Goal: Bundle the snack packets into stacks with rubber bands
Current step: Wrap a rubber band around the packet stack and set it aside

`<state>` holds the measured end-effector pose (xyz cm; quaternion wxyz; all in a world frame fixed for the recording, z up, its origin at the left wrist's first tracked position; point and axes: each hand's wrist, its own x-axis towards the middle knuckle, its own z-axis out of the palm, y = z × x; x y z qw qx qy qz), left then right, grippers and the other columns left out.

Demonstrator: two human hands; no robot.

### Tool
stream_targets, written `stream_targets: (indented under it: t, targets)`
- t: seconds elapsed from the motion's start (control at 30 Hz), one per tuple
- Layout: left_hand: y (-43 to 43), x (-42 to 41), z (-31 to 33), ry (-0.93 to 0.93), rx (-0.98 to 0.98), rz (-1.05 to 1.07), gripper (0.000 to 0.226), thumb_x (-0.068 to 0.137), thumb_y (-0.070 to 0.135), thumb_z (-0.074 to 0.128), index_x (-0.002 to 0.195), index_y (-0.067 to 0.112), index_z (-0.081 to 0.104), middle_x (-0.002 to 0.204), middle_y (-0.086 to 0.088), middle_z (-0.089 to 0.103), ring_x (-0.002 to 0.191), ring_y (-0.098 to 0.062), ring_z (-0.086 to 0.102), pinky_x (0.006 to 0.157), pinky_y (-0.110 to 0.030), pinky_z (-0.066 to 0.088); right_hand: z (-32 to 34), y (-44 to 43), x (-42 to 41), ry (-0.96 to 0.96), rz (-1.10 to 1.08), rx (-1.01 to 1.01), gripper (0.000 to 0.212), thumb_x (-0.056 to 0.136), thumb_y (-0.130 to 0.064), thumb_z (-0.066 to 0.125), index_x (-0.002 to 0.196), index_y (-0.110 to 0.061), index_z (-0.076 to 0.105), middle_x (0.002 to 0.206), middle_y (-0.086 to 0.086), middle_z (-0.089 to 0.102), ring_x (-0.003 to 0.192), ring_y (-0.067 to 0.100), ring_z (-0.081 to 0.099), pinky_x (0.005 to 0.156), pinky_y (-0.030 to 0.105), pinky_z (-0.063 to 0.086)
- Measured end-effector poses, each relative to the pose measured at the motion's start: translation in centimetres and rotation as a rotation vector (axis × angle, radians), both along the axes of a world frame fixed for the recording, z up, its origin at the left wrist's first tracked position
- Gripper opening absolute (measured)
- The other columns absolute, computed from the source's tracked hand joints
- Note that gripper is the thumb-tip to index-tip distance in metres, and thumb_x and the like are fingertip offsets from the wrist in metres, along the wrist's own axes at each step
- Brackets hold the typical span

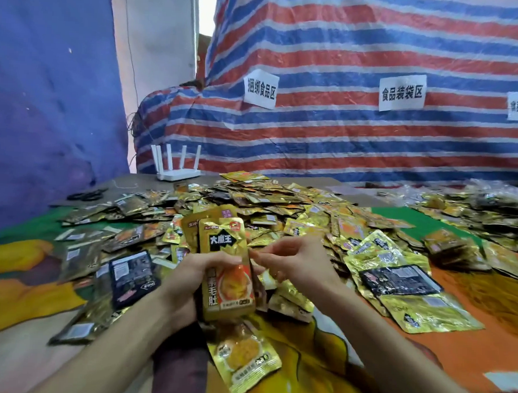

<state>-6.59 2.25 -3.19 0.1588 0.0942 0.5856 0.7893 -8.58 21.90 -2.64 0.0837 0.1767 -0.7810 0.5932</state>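
My left hand (pixel 186 279) grips an upright stack of gold snack packets (pixel 225 266) from the left side, thumb across the front packet. My right hand (pixel 296 263) is at the stack's right edge, fingers pinched together; whether a rubber band is between them I cannot tell. A big heap of loose gold and black packets (pixel 269 202) covers the table behind the hands. One single packet (pixel 242 356) lies flat just below the stack.
A white router (pixel 176 166) stands at the back left, with black scissors (pixel 85 194) near it. A bundled stack (pixel 448 246) lies at the right. More packets (pixel 488 212) pile at the far right. A striped tarp (pixel 345 96) with paper labels hangs behind.
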Motion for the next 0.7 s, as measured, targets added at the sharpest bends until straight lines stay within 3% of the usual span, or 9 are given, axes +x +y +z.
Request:
stream_targets:
  t: [0.17, 0.23, 0.3, 0.4, 0.47, 0.57, 0.63, 0.7]
  targets:
    - [-0.6, -0.2, -0.2, -0.006, 0.233, -0.202, 0.046, 0.059, 0.013, 0.087, 0.103, 0.001, 0.077, 0.094, -0.017, 0.074, 0.082, -0.027, 0.073, 0.076, -0.042, 0.061, -1.3, 0.2, -0.7, -0.138, 0.233, -0.057, 0.009, 0.087, -0.011, 0.077, 0.078, -0.010, 0.077, 0.075, 0.000, 0.070, 0.068, 0.009, 0.062, 0.059, 0.020, 0.048]
    - [-1.2, -0.3, -0.2, 0.004, 0.342, -0.257, 0.047, 0.060, 0.013, 0.087, 0.104, 0.000, 0.076, 0.092, -0.014, 0.073, 0.081, -0.025, 0.073, 0.077, -0.040, 0.061, -0.6, 0.8, -0.8, -0.213, 0.418, -0.246, 0.003, 0.083, -0.013, 0.075, 0.081, -0.011, 0.076, 0.083, 0.004, 0.070, 0.079, 0.013, 0.065, 0.069, 0.022, 0.051]
    - [-1.5, -0.3, 0.0, 0.019, 0.428, -0.316, 0.041, 0.067, 0.010, 0.082, 0.107, 0.003, 0.075, 0.096, -0.011, 0.072, 0.085, -0.022, 0.073, 0.081, -0.041, 0.059, 0.2, 1.4, -0.7, -0.268, 0.592, -0.476, 0.012, 0.074, -0.016, 0.075, 0.083, -0.008, 0.075, 0.090, 0.007, 0.070, 0.089, 0.018, 0.067, 0.081, 0.027, 0.053]
    - [-1.2, -0.3, 0.0, 0.050, 0.445, -0.354, 0.040, 0.071, 0.008, 0.080, 0.111, 0.007, 0.074, 0.101, -0.010, 0.070, 0.087, -0.022, 0.071, 0.084, -0.042, 0.058, 0.8, 2.0, -0.2, -0.330, 0.789, -0.794, 0.015, 0.067, -0.018, 0.076, 0.070, -0.011, 0.063, 0.079, 0.007, 0.061, 0.087, 0.026, 0.062, 0.092, 0.036, 0.053]
    - [-0.9, -0.3, 0.0, 0.050, 0.446, -0.343, 0.044, 0.068, 0.007, 0.081, 0.111, 0.007, 0.074, 0.101, -0.011, 0.070, 0.086, -0.022, 0.071, 0.084, -0.042, 0.058, 1.0, 2.1, 0.1, -0.346, 0.827, -0.954, 0.016, 0.066, -0.014, 0.073, 0.068, -0.014, 0.057, 0.069, 0.001, 0.054, 0.072, 0.022, 0.057, 0.085, 0.037, 0.055]
    - [-0.5, -0.2, -0.1, 0.025, 0.476, -0.349, 0.045, 0.068, 0.003, 0.080, 0.113, 0.005, 0.072, 0.101, -0.013, 0.067, 0.085, -0.026, 0.070, 0.083, -0.045, 0.058, 1.1, 2.0, 0.1, -0.306, 0.721, -0.912, 0.025, 0.063, -0.007, 0.078, 0.088, -0.007, 0.076, 0.066, -0.005, 0.056, 0.054, 0.010, 0.049, 0.064, 0.027, 0.055]
    - [-0.4, -0.2, -0.1, -0.010, 0.429, -0.322, 0.045, 0.067, 0.003, 0.080, 0.111, 0.000, 0.072, 0.097, -0.016, 0.068, 0.082, -0.029, 0.071, 0.077, -0.045, 0.060, 0.8, 1.5, 0.0, -0.284, 0.614, -0.773, 0.037, 0.077, -0.003, 0.071, 0.112, -0.012, 0.078, 0.092, -0.001, 0.074, 0.056, 0.008, 0.057, 0.055, 0.021, 0.054]
    - [-0.3, -0.1, -0.1, -0.029, 0.326, -0.262, 0.032, 0.070, 0.003, 0.073, 0.102, -0.002, 0.075, 0.091, -0.018, 0.071, 0.078, -0.029, 0.072, 0.072, -0.043, 0.061, 0.5, 1.0, 0.0, -0.271, 0.531, -0.695, 0.040, 0.086, 0.000, 0.060, 0.120, -0.016, 0.074, 0.123, 0.011, 0.071, 0.073, 0.018, 0.072, 0.052, 0.019, 0.054]
